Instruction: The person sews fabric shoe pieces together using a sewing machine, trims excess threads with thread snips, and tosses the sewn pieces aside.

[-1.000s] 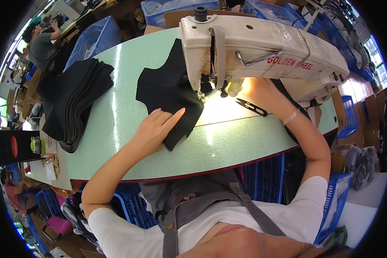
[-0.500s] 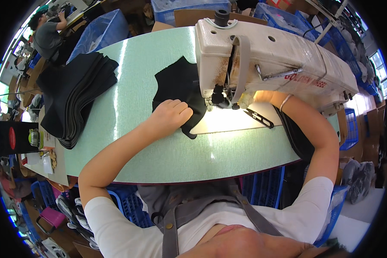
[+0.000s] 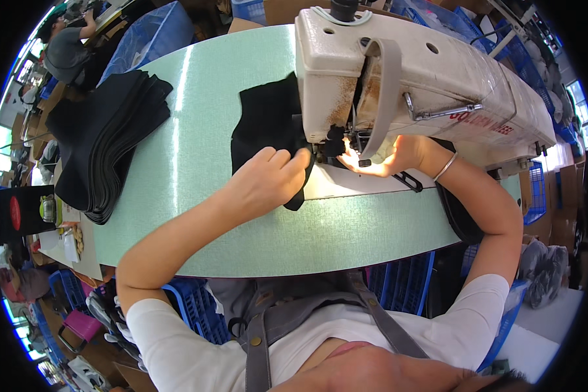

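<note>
A black fabric piece (image 3: 261,124) lies on the pale green table, its right edge running under the head of a white sewing machine (image 3: 424,85). My left hand (image 3: 274,176) is closed on the near right part of that fabric, fingers curled and knuckles up, just left of the needle area. From the right, my right hand (image 3: 402,157) reaches under the machine arm to the presser foot. Its fingertips are lost in the lamp glare and behind the machine's parts, so any hold there is hidden. A black slotted metal piece (image 3: 408,181) sits below this hand.
A thick stack of black cut pieces (image 3: 104,144) rests on the table's left side. More black material (image 3: 460,212) hangs at the right edge under my forearm. Blue crates (image 3: 199,310) stand below the table, and a lined blue bin (image 3: 153,36) stands behind it.
My right hand has come left from behind the machine arm to the presser foot. My left hand has shifted right, toward the needle, and the black fabric piece has turned somewhat.
</note>
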Tool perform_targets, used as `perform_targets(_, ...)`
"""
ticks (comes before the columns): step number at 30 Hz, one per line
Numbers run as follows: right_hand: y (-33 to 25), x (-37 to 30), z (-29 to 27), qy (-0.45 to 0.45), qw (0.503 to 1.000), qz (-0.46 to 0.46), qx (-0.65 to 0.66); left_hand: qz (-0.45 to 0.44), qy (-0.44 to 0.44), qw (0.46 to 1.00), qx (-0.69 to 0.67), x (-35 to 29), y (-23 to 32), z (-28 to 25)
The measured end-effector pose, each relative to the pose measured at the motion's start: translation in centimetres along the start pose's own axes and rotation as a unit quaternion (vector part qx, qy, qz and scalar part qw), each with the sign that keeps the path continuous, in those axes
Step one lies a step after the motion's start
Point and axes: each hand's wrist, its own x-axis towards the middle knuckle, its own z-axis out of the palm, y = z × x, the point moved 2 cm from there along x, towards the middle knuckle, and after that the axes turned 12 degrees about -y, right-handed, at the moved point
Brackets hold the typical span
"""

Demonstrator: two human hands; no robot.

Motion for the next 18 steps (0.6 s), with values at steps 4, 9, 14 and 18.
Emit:
perform_targets(4, 1.7, 1.3, -2.8, -0.092, 0.931, 0.246, 0.252, -0.074, -0.016, 0.987, -0.139, 0.0, 0.7, 0.2)
perform_targets(9, 2.5, 2.1, -5.0, -0.055, 0.864, 0.357, 0.351, -0.104, -0.019, 0.981, -0.160, 0.4, 1.2, 0.2)
perform_targets(14, 1.5, 3.3, -6.1, -0.085, 0.854, 0.373, 0.351, -0.152, -0.031, 0.970, -0.187, 0.6, 1.9, 0.3)
perform_targets(18, 1.0, 4.6, -6.6, -0.042, 0.748, 0.467, 0.469, -0.132, 0.000, 0.974, -0.183, 0.3, 1.5, 0.6)
